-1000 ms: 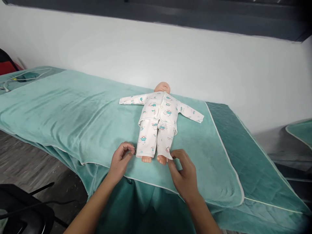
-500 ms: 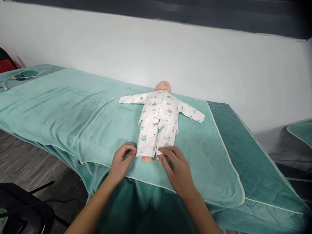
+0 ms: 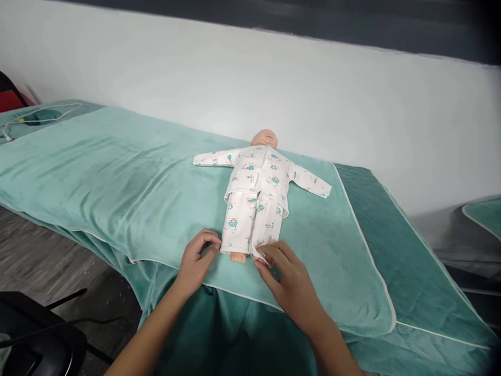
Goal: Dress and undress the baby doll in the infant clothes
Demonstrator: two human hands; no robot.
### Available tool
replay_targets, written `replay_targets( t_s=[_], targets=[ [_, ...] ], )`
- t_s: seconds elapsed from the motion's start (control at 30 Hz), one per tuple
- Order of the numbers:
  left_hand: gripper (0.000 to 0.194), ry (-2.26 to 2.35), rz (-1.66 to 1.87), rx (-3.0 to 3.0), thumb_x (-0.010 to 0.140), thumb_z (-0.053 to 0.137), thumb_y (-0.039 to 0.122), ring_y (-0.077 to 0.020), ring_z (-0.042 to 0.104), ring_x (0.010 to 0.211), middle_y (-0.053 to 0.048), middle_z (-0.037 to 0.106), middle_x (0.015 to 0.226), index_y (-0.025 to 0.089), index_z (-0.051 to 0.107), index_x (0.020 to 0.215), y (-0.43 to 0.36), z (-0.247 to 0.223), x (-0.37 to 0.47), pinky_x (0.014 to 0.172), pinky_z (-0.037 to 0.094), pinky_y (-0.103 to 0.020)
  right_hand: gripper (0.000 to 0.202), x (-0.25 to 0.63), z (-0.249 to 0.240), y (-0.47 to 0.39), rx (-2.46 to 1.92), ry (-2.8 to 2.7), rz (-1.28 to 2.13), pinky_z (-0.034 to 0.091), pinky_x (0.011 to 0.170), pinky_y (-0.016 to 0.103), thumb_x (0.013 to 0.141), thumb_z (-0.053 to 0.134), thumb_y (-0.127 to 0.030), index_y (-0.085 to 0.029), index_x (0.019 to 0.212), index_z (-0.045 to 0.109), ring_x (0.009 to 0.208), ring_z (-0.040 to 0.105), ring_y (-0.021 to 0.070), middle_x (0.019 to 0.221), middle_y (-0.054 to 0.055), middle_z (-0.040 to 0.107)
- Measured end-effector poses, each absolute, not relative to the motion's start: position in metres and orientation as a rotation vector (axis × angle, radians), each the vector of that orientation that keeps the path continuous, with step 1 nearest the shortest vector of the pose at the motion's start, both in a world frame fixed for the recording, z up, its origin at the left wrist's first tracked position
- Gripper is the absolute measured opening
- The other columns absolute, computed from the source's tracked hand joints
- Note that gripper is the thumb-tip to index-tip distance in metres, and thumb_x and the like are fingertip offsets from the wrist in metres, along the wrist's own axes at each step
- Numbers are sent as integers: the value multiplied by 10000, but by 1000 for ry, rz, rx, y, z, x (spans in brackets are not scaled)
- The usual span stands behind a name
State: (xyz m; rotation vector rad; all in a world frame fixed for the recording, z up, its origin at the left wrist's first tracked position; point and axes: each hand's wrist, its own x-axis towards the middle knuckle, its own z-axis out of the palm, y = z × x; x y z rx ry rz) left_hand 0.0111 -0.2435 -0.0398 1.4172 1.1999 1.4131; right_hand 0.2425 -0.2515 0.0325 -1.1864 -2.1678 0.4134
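A baby doll [image 3: 265, 138] lies on its back, its arms spread wide in long sleeves. It wears a white printed jacket [image 3: 250, 172] and matching trousers [image 3: 237, 222]. Bare toes stick out of the left trouser leg; the other foot is hidden by cloth and fingers. My left hand [image 3: 198, 261] is closed in a pinch at the outer edge of the left cuff. At the right cuff, my right hand [image 3: 289, 279] pinches the hem between thumb and fingers.
A light green blanket [image 3: 156, 151] covers the bed under the doll, over a darker green quilted cover [image 3: 407, 250]. A white wall [image 3: 313, 99] stands behind. White cable [image 3: 58, 117] lies at the far left; a black chair [image 3: 39, 329] is at lower left.
The right trouser cuff has been drawn down over the toes by my right hand, which moved slightly towards me. My left hand stays at the left cuff.
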Motion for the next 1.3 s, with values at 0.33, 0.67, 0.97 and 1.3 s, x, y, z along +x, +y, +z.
replay_targets(
  t_s=[0.33,0.67,0.97,1.3],
  targets=[
    [127,1206,1410,1425,941,564,288,-173,557,886,-46,585,929,198,637,889,-244,-39,10,792,442,-289,294,244,11,-261,-1130,-2034,244,531,736,318,918,584,-73,-237,1161,603,886,610,174,994,69,613],
    [204,1286,1499,1131,908,614,340,-167,619,899,-40,629,983,208,611,1063,-222,-28,17,765,513,-288,142,256,26,-241,-1205,-1829,268,531,682,324,929,605,-203,-225,1070,602,815,586,169,949,48,604],
    [408,1389,1524,1741,911,541,177,-217,520,1242,-75,548,1300,280,616,1298,-136,-14,26,1015,453,-361,261,238,50,-166,-1246,-1898,-22,470,966,475,928,537,-183,-222,1182,584,1144,533,266,1188,106,609],
    [278,1296,1519,1725,890,533,132,-171,596,969,-44,623,1028,220,672,1115,-130,-14,25,844,472,-300,201,207,62,-113,-1324,-2239,-323,342,776,397,902,507,-92,-207,941,667,967,503,261,1001,78,654]
  ],
)
